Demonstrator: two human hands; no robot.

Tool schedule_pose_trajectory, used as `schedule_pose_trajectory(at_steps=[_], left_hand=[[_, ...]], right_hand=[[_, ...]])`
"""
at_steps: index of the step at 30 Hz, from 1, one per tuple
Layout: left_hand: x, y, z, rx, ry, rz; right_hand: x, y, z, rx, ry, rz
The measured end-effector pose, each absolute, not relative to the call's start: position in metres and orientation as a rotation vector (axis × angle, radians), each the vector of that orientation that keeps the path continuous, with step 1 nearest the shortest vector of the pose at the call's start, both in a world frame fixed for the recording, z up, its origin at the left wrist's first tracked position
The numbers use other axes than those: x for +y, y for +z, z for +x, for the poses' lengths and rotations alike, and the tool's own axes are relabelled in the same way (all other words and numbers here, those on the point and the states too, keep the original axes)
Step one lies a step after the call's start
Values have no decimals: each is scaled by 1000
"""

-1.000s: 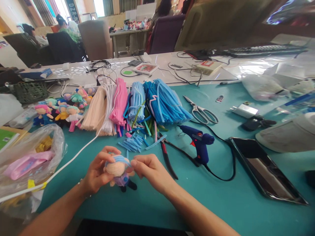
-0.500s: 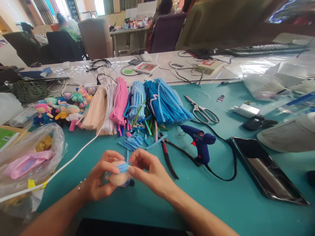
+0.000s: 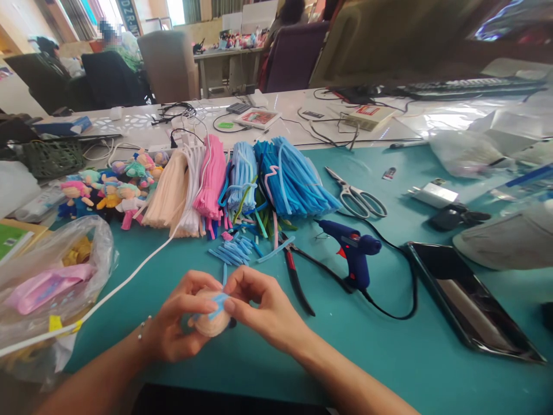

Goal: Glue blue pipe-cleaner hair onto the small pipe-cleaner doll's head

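Teal counter [image 3: 389,369] in a shared workroom, other people seated at desks far back. Work sits low and central, close to the near edge.

Change over the last second: the small doll [image 3: 212,319] has been turned in the hands. A second ago its purple body and dark feet hung below the head and a band of blue hair ran over the crown; now the peach head faces up, the body is nearly hidden behind it, only a dark bit shows at the lower right. The short blue strip [image 3: 218,301] that lay across the top now sits flatter against the head, and both hands have dropped slightly toward the counter. My reading — the strip is being pressed into place as hair, so the doll's head is partly covered, not finished.

Left hand [image 3: 179,325]: grip closed around the doll's head from the left, thumb on top by the strip. Right hand [image 3: 259,305]: thumb and forefinger pinched narrow on the strip's right end, touching the head.

Doll itself: round, fuzzy, peach, one pale blue strip across it, held just above the counter.

Around it — cut blue pieces [image 3: 233,252] lie just beyond the hands, bundles of pipe cleaners [image 3: 242,178] behind them, pliers [image 3: 294,271] and a blue glue gun [image 3: 352,251] to the right, scissors [image 3: 356,196] farther off. Finished dolls [image 3: 112,187] stand far left.
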State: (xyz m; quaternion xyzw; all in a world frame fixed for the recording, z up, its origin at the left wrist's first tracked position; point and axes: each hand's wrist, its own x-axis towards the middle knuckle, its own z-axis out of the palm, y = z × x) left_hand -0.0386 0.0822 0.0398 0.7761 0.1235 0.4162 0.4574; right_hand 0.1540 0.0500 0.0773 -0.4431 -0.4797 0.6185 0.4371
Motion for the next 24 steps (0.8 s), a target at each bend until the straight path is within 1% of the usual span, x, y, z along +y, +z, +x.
schedule_pose_trajectory(at_steps=[7, 11, 16, 24], left_hand=[[83, 37, -40, 268, 1074, 1949], [84, 39, -38, 190, 1126, 2078], [84, 43, -39, 157, 1100, 2247], [81, 35, -41, 150, 1134, 2188]], right_hand=[[48, 79, 154, -1230, 1436, -1061], [48, 79, 157, -1313, 1355, -1037], [47, 81, 157, -1396, 1298, -1042], [43, 82, 155, -1433, 1246, -1058]])
